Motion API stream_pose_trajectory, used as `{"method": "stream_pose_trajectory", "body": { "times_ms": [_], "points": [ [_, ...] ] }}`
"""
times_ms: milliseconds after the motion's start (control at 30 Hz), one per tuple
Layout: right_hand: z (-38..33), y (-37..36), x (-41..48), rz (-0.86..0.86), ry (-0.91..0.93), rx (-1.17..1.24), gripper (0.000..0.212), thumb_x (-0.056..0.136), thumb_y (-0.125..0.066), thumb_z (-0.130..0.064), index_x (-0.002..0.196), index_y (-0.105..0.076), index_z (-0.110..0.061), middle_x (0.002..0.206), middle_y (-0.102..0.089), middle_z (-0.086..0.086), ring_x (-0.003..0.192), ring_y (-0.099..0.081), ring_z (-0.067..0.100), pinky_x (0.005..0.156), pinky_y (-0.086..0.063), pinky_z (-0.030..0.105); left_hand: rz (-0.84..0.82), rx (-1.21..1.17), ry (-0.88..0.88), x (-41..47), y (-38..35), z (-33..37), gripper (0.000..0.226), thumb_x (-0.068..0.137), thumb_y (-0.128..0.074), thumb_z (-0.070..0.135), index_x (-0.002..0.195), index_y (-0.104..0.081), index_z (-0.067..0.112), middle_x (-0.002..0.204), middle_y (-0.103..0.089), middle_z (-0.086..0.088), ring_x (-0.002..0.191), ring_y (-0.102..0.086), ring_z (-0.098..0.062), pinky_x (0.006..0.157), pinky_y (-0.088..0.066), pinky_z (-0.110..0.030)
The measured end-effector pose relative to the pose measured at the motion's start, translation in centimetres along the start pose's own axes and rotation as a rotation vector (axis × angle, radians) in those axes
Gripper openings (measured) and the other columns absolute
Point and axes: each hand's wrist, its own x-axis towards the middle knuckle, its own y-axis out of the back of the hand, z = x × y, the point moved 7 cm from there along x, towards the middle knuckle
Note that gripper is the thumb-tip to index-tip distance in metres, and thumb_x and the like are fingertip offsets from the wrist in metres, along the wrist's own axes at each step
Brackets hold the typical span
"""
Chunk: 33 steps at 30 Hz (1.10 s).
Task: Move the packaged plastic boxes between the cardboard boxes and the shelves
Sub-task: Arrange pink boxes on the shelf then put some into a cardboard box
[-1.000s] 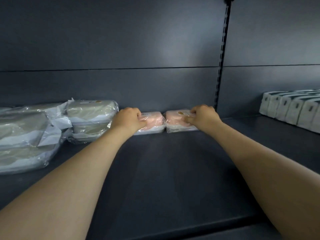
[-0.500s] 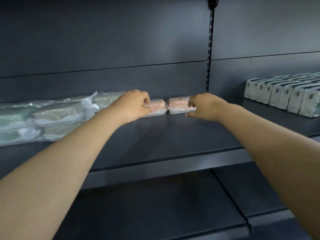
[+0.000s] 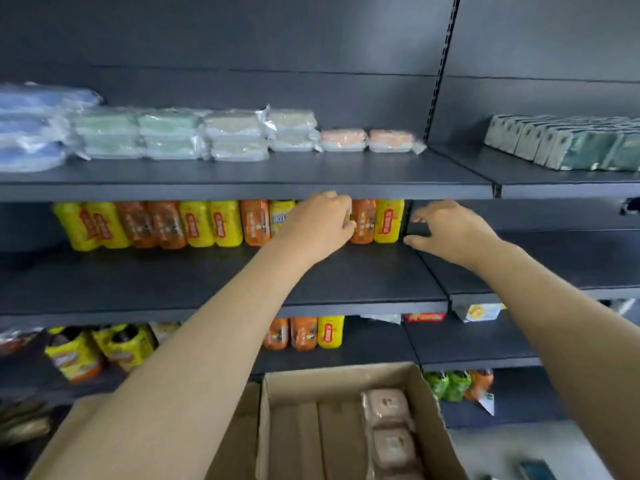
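Both hands are hovering empty before the shelves, the left hand (image 3: pixel 320 220) loosely curled, the right hand (image 3: pixel 450 232) spread. 2 pink packaged boxes (image 3: pixel 343 140) are sitting side by side at the back right corner of the top shelf (image 3: pixel 242 188); more are lying along the right wall of the cardboard box (image 3: pixel 343 375). They are looking light and stiff, their film likely slippery, so gripping the long sides seems wisest.

Dark grey metal shelving (image 3: pixel 242 192), several tiers, with a matching back panel (image 3: pixel 242 36). A slotted upright (image 3: pixel 443 64) divides two bays, left and right. Pale floor (image 3: pixel 485 452) visible lower right; light is even, soft sheen on panel.
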Motion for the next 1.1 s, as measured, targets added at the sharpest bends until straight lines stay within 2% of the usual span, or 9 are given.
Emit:
{"method": "stream_pose_trajectory", "body": {
  "times_ms": [133, 333, 467, 633, 767, 867, 967, 1100],
  "points": [
    [-1.4, -4.9, -6.6, -0.129, -0.024, 0.074, 0.053, 0.089, -0.058, -0.045, 0.132, -0.052, -0.015, 0.133, -0.052, 0.007, 0.124, -0.045, 0.025, 0.097, -0.043, 0.038, -0.053, -0.028, 0.061, -7.5, -3.6, 0.6, 0.029, 0.096, -0.045, 0.031, 0.114, -0.056, 0.011, 0.115, -0.056, -0.006, 0.109, -0.050, -0.025, 0.082, -0.046, -0.038],
    [-1.6, -13.8, -14.1, -0.273, -0.104, 0.190, 0.053, 0.086, -0.061, -0.047, 0.129, -0.055, -0.017, 0.133, -0.054, 0.004, 0.123, -0.048, 0.023, 0.098, -0.044, 0.038, -0.252, -0.102, 0.194, -17.1, -12.4, 1.0, 0.030, 0.096, -0.045, 0.033, 0.114, -0.055, 0.011, 0.113, -0.055, -0.005, 0.109, -0.052, -0.026, 0.079, -0.045, -0.039],
    [-0.7, -20.6, -17.4, -0.429, -0.157, 0.244, 0.044, 0.088, -0.058, -0.041, 0.127, -0.056, -0.020, 0.128, -0.054, 0.003, 0.117, -0.052, 0.023, 0.091, -0.046, 0.034, -0.416, -0.167, 0.284, -21.6, -19.3, 0.8, 0.031, 0.096, -0.044, 0.034, 0.116, -0.055, 0.014, 0.120, -0.054, -0.003, 0.112, -0.052, -0.023, 0.088, -0.046, -0.037],
    [0.8, -29.8, -19.0, -0.609, -0.133, 0.210, 0.035, 0.089, -0.054, -0.040, 0.116, -0.060, -0.019, 0.118, -0.061, 0.005, 0.110, -0.055, 0.025, 0.076, -0.044, 0.030, -0.608, -0.190, 0.397, -24.3, -27.1, 0.9, 0.033, 0.098, -0.043, 0.033, 0.122, -0.053, 0.013, 0.126, -0.053, -0.002, 0.114, -0.051, -0.019, 0.080, -0.038, -0.026],
    [2.7, -36.8, -20.0, -0.781, -0.173, 0.233, 0.037, 0.095, -0.048, -0.039, 0.123, -0.056, -0.017, 0.121, -0.061, 0.007, 0.114, -0.055, 0.024, 0.086, -0.046, 0.030, -0.720, -0.260, 0.545, -25.5, -33.0, 0.5, 0.033, 0.098, -0.044, 0.034, 0.123, -0.054, 0.013, 0.125, -0.058, -0.001, 0.108, -0.057, -0.016, 0.084, -0.044, -0.023],
    [4.6, -42.0, -20.6, -0.862, -0.237, 0.293, 0.033, 0.095, -0.047, -0.035, 0.121, -0.057, -0.018, 0.118, -0.062, 0.006, 0.111, -0.057, 0.024, 0.084, -0.046, 0.029, -0.770, -0.292, 0.672, -25.9, -37.7, 0.0, 0.031, 0.098, -0.044, 0.033, 0.120, -0.055, 0.013, 0.122, -0.059, -0.001, 0.105, -0.058, -0.017, 0.079, -0.042, -0.023],
    [6.5, -47.2, -21.8, -0.932, -0.388, 0.383, 0.027, 0.092, -0.049, -0.031, 0.112, -0.061, -0.017, 0.110, -0.064, 0.004, 0.101, -0.059, 0.022, 0.082, -0.050, 0.030, -0.798, -0.333, 0.801, -26.5, -42.4, -0.3, 0.031, 0.097, -0.045, 0.032, 0.120, -0.056, 0.014, 0.123, -0.060, -0.001, 0.109, -0.057, -0.018, 0.084, -0.042, -0.025],
    [8.0, -53.7, -23.7, -0.981, -0.531, 0.465, 0.022, 0.093, -0.048, -0.031, 0.103, -0.061, -0.016, 0.103, -0.066, 0.004, 0.092, -0.062, 0.021, 0.080, -0.052, 0.032, -0.819, -0.399, 0.882, -27.2, -47.9, -0.1, 0.030, 0.096, -0.048, 0.029, 0.117, -0.058, 0.011, 0.118, -0.063, -0.003, 0.107, -0.059, -0.017, 0.085, -0.042, -0.024]
  ]
}}
